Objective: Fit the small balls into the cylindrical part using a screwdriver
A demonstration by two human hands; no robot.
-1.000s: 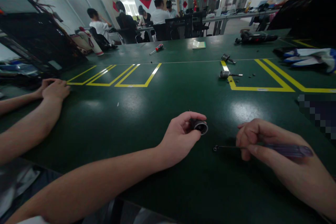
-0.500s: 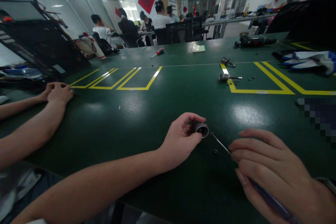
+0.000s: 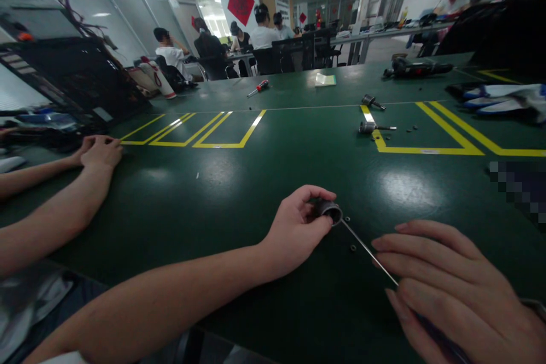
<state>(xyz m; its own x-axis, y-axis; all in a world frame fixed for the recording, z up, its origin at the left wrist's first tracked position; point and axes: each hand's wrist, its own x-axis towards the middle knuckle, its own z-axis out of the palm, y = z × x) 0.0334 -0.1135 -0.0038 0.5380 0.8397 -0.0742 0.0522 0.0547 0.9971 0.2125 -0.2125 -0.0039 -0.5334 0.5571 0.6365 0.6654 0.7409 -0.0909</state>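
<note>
My left hand (image 3: 294,233) pinches a dark metal cup-shaped part (image 3: 331,212), its open end turned to the right. A thin metal shaft (image 3: 369,251) runs from my right hand (image 3: 456,284) to the rim of that part; its dark handle lies under my fingers. Whether the tip is inside the rim I cannot tell. Two small rings rest on the green table, one (image 3: 347,219) right beside the cup, the other (image 3: 353,248) a little nearer to me.
Two metal parts with shafts (image 3: 367,127) (image 3: 373,102) lie by the yellow tape at the right, near several tiny pieces. Farther back are a red screwdriver (image 3: 258,88), a power tool (image 3: 416,67) and gloves (image 3: 503,96). Another person's hands (image 3: 100,151) rest at the left.
The shaft tip has shifted slightly left and down to the cup's rim. A second small ring now shows beside the cup. My right hand has moved slightly down.
</note>
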